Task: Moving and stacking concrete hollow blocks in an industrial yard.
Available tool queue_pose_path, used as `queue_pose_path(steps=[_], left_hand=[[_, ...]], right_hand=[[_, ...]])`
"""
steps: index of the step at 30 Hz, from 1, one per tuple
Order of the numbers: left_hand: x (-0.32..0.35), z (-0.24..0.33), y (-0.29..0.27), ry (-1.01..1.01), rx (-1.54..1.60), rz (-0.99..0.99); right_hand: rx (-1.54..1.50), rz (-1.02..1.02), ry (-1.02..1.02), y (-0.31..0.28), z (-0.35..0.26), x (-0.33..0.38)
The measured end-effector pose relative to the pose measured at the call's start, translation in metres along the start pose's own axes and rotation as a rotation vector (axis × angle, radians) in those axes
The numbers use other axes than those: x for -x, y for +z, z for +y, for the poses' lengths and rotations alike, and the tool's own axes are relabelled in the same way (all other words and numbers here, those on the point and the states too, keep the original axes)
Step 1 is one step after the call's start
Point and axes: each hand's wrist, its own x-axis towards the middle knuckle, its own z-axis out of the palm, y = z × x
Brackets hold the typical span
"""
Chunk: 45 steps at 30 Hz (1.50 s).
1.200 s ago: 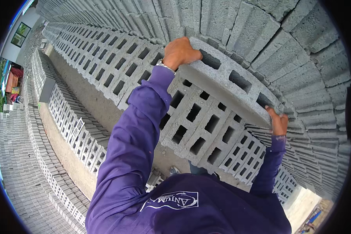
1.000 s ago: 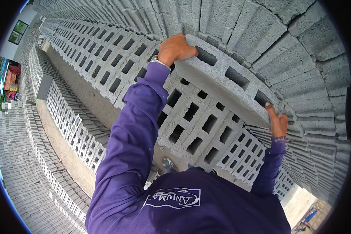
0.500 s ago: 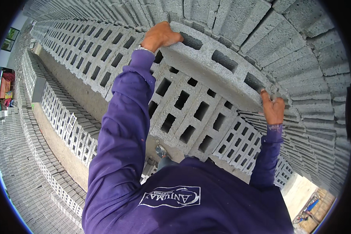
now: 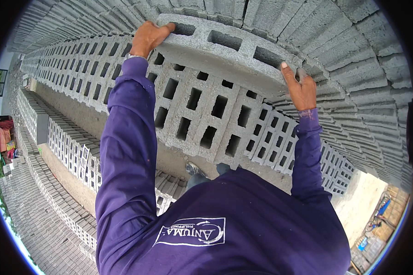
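A grey hollow concrete block [image 4: 202,37] with three openings along its upper face is gripped at both ends. My left hand [image 4: 147,38] is closed on its left end, fingers at the end opening. At the right end my right hand [image 4: 302,90] is closed too, its thumb by the last opening. The block stands over a row of similar hollow blocks [image 4: 205,98] stacked close together, their openings facing me. Its far side is against or just in front of a tall stack of blocks [image 4: 303,36]; I cannot tell whether it rests on the row.
Further long rows of hollow blocks [image 4: 69,142] run along the left, with strips of bare ground [image 4: 73,183] between them. A white ladder-like frame [image 4: 84,161] leans on one row. My shoe [image 4: 195,169] is on the ground below. Blue items [image 4: 383,206] lie at the lower right.
Both hands and the block have moved left and farther away, and the block lies more level across the view. The whole view has shifted a little. Both hands keep their grip.
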Motion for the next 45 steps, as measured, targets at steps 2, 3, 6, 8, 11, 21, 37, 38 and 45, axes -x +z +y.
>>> queue_pose_path(steps=[2, 3, 6, 8, 11, 21, 37, 38, 45], left_hand=[[0.012, -0.019, 0.002, -0.021, -0.006, 0.100], [0.024, -0.025, 0.010, 0.088, 0.285, 0.173], [0.088, -0.076, 0.027, -0.007, 0.691, 0.427], [0.152, -0.117, 0.054, -0.148, 0.786, 0.580], [0.279, -0.199, 0.109, -0.467, 0.842, 0.671], [0.671, -0.237, 0.259, -1.500, 0.671, 0.131], [0.815, -0.284, 0.331, -1.592, 0.580, 0.707], [0.822, -0.296, 0.321, -1.607, 0.600, 0.700], [0.876, -0.390, 0.328, -1.645, 1.206, 0.748]], right_hand=[[-0.413, -0.211, 0.199, -0.004, 0.006, 0.001], [-0.405, -0.212, 0.212, -0.006, 0.015, 0.006], [-0.699, -0.205, 0.334, 0.001, 0.040, 0.020], [-0.800, -0.187, 0.409, 0.014, 0.048, 0.033], [-0.953, -0.215, 0.517, 0.043, 0.071, 0.046], [-0.912, -0.244, 0.905, 0.103, 0.102, 0.097], [-0.180, -1.354, -0.386, 0.138, -0.158, 0.360], [-0.118, -1.477, -0.461, 0.161, -0.165, 0.394], [0.241, -1.693, -0.851, 0.312, -0.125, 0.592]])
